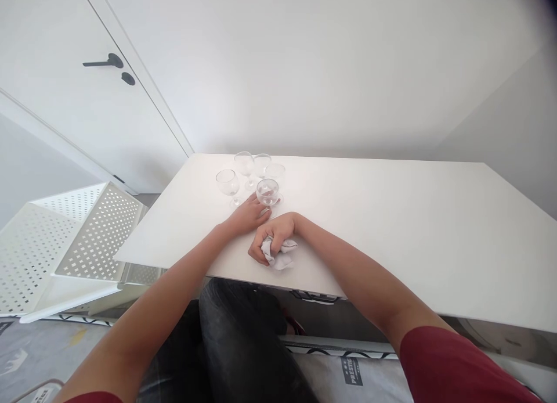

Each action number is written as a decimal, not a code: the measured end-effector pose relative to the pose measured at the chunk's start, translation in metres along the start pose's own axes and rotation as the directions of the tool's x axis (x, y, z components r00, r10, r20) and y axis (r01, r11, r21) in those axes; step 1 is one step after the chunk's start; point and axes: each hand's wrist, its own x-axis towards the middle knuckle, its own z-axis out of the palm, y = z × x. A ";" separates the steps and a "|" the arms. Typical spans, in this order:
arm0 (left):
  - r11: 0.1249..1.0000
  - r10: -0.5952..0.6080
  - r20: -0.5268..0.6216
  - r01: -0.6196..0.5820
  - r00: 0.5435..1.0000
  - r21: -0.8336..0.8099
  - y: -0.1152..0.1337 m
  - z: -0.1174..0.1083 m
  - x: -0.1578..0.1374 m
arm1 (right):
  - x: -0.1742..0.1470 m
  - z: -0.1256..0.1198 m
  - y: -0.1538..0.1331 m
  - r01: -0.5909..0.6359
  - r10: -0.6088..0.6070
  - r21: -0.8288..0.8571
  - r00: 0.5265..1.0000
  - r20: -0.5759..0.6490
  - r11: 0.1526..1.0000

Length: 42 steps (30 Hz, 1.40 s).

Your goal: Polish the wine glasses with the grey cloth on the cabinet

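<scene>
A cloth (284,259) is gripped in the right hand (273,236); the near glass (267,191) on the desk (391,223) is touched low down by the left hand (249,213), whose grip cannot be told. The glasses behind (244,164) could be toppled by a backward push.

RH (273,233) grips wht cloth (284,259), LH (248,215) by stemmed glass (267,193)

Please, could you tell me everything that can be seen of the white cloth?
The white cloth looks thin and soft, probably fabric, crumpled into irregular folds. The right hand grips it in curled fingers, which hide part of it; loose ends stick out. It is over the white tabletop, near the front edge; whether it touches the surface is unclear.
</scene>
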 end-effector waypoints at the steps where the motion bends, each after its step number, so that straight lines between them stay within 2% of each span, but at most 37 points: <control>1: 1.000 -0.004 0.005 0.004 1.000 -0.004 0.000 -0.001 -0.004 | 0.000 0.000 -0.001 -0.004 0.004 -0.002 1.000 -0.003 1.000; 7: 1.000 -0.007 0.043 0.007 0.999 -0.018 -0.002 -0.012 -0.032 | 0.000 -0.001 -0.001 -0.007 0.007 -0.013 1.000 0.004 1.000; 12: 0.999 -0.020 0.090 0.023 0.996 -0.030 -0.013 -0.027 -0.053 | -0.002 -0.001 0.001 0.003 -0.003 -0.020 1.000 0.000 1.000; 17: 0.996 -0.039 0.120 0.049 0.992 -0.081 -0.030 -0.042 -0.067 | -0.003 0.001 0.001 -0.023 0.022 -0.033 0.999 -0.031 0.999; 21: 0.987 -0.063 0.123 0.081 0.990 -0.140 -0.035 -0.046 -0.072 | -0.003 0.001 0.000 -0.024 0.022 -0.046 0.999 -0.030 0.999; 29: 0.930 -0.131 0.055 0.142 0.990 -0.340 -0.027 -0.043 -0.074 | -0.003 -0.001 0.004 -0.006 0.005 -0.039 1.000 -0.024 0.999; 32: 0.908 -0.204 0.034 0.203 0.978 -0.367 -0.028 -0.040 -0.081 | -0.002 -0.002 0.005 -0.009 0.008 -0.039 1.000 -0.025 0.999; 34: 0.896 -0.288 -0.039 0.255 0.957 -0.362 -0.030 -0.037 -0.089 | -0.002 -0.001 0.005 -0.007 0.006 -0.037 1.000 -0.025 0.999; 38: 0.883 -0.402 -0.239 0.305 0.884 -0.356 -0.024 -0.034 -0.105 | -0.003 0.001 0.003 0.004 -0.005 -0.026 0.999 -0.036 1.000; 40: 0.841 -0.453 -0.222 0.331 0.863 -0.428 -0.015 -0.036 -0.111 | -0.004 0.001 0.004 -0.002 0.001 -0.020 0.999 -0.045 1.000; 42: 0.759 -0.463 -0.164 0.294 0.871 -0.580 -0.006 -0.038 -0.113 | -0.004 0.001 0.004 -0.009 0.009 -0.010 0.999 -0.049 1.000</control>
